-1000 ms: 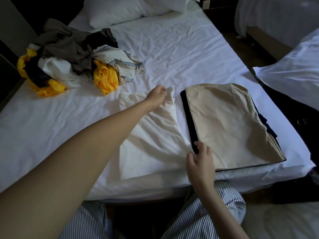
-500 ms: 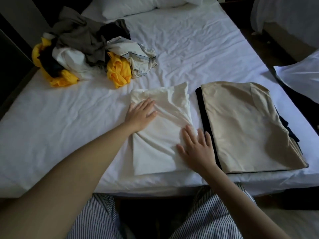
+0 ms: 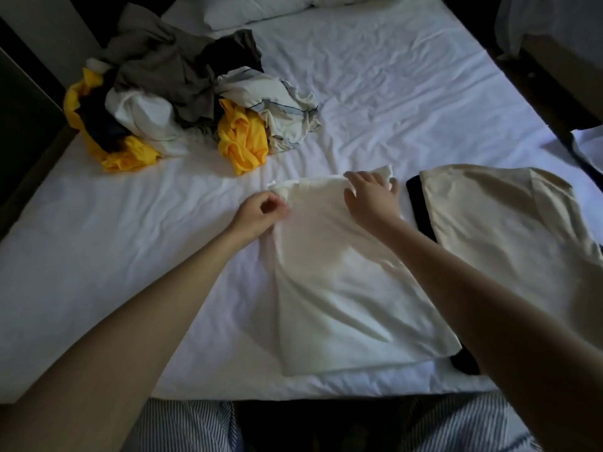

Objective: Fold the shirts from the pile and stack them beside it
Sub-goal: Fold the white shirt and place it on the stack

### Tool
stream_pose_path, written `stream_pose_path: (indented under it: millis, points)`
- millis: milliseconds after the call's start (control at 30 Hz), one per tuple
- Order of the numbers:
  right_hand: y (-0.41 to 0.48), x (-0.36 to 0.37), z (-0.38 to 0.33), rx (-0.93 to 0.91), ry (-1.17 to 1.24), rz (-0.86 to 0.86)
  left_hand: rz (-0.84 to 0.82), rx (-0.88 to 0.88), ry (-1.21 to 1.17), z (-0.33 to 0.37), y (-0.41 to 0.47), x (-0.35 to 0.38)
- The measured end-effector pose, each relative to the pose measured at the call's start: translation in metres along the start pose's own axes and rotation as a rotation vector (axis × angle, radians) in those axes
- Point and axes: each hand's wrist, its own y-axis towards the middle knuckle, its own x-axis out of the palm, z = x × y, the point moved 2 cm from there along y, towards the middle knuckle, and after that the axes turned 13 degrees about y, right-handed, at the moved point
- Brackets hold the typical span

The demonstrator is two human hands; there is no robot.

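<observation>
A folded white shirt [image 3: 342, 288] lies on a bed [image 3: 408, 93] directly under both hands, its far edge held between them. The left hand [image 3: 261, 213], fingers curled, pinches the shirt's left edge just below the far corner. The right hand [image 3: 372, 197] grips the far right corner, fingers bent over the edge, with a bunch of cloth showing past the fingertips. The shirt is plain, off-white, a smooth tall rectangle with soft creases. Its long axis runs from the hands back toward the person, the near end leaning slightly right and stopping just short of the bed's edge. Just right of the right hand is a stack [image 3: 421, 207] of folded shirts with a beige shirt [image 3: 505, 230] on top and a dark one beneath it. Beyond the left hand, well apart, sits the pile [image 3: 179, 93] of crumpled yellow, grey, white and dark clothes.
</observation>
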Motion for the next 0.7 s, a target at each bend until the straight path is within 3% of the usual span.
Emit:
stream_pose_path:
  millis: [67, 133, 267, 400, 467, 533, 567, 633, 700]
  points:
    - [0.014, 0.011, 0.015, 0.092, -0.039, -0.058, -0.086, 0.107, 0.104, -0.006, 0.005, 0.004]
    - [0.017, 0.014, 0.027, 0.089, -0.007, 0.013, -0.089, 0.15, 0.162, -0.012, 0.008, 0.007]
    - [0.02, 0.009, 0.038, 0.135, 0.061, 0.146, 0.069, 0.157, 0.287, -0.013, 0.005, 0.016]
    - [0.026, 0.011, 0.032, 0.156, -0.181, 0.066, 0.169, 0.203, 0.363, -0.006, -0.004, 0.02]
    - [0.017, 0.005, 0.023, 0.058, -0.221, 0.138, 0.266, 0.166, 0.324, 0.001, -0.013, 0.014]
    - [-0.009, -0.002, 0.008, -0.216, -0.217, 0.297, 0.42, 0.183, 0.325, 0.011, -0.032, 0.013]
    - [-0.026, 0.002, 0.004, -0.392, -0.212, 0.298, 0.453, 0.25, 0.352, 0.014, -0.047, 0.019]
    - [-0.056, 0.018, 0.009, -0.597, -0.254, 0.128, 0.341, 0.455, 0.503, 0.016, -0.079, 0.043]
    - [-0.07, 0.025, 0.024, -0.381, -0.267, -0.092, 0.162, 0.508, 0.645, 0.011, -0.1, 0.06]
